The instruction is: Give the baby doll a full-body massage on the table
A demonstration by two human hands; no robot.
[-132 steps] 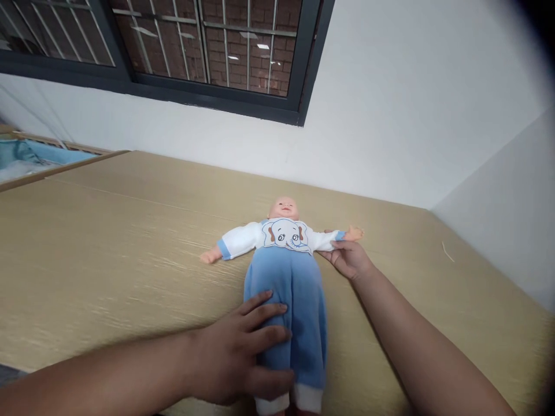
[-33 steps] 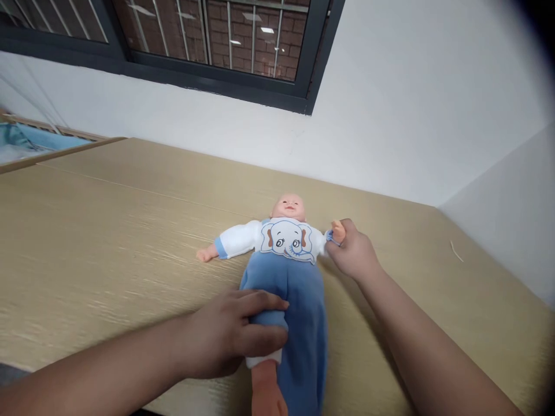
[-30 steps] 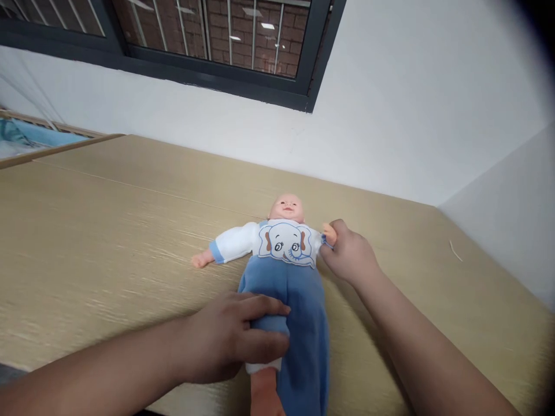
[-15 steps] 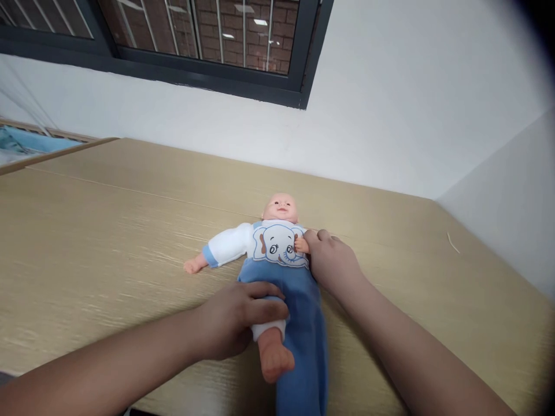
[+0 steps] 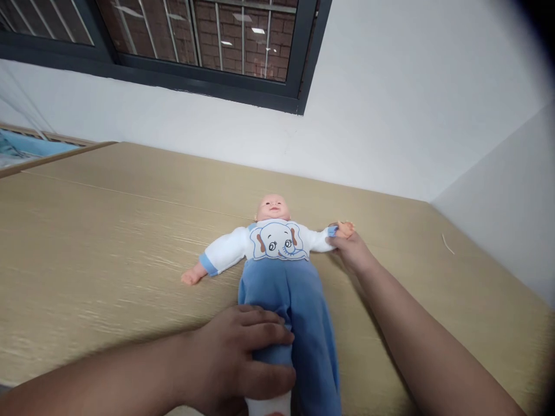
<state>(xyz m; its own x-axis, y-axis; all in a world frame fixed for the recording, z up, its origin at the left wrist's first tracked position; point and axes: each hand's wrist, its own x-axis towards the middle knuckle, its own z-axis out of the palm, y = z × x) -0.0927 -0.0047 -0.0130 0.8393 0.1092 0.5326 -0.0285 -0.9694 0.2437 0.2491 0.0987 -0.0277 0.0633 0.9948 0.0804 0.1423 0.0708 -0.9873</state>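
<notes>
A baby doll [image 5: 277, 240] lies face up on the wooden table [image 5: 130, 231], in a white top with an elephant face and blue trousers. My left hand [image 5: 249, 352] is wrapped over the lower part of the doll's trouser leg on the left side of the view, just above the white cuff. At the doll's other side, my right hand [image 5: 349, 245] grips its outstretched forearm near the blue cuff, the small doll hand showing above my fingers. The doll's other arm [image 5: 221, 251] rests spread out on the table, untouched.
A thin pale strip [image 5: 448, 244] lies on the table at the right. Behind the table stand a white wall [image 5: 368, 115] and a dark-framed window [image 5: 208, 78]. Light blue material [image 5: 34, 147] shows beyond the table's left edge.
My right hand has moved outward to the right, and the doll's arm now stretches sideways instead of bending over its chest. My left hand and the held leg have come lower and nearer.
</notes>
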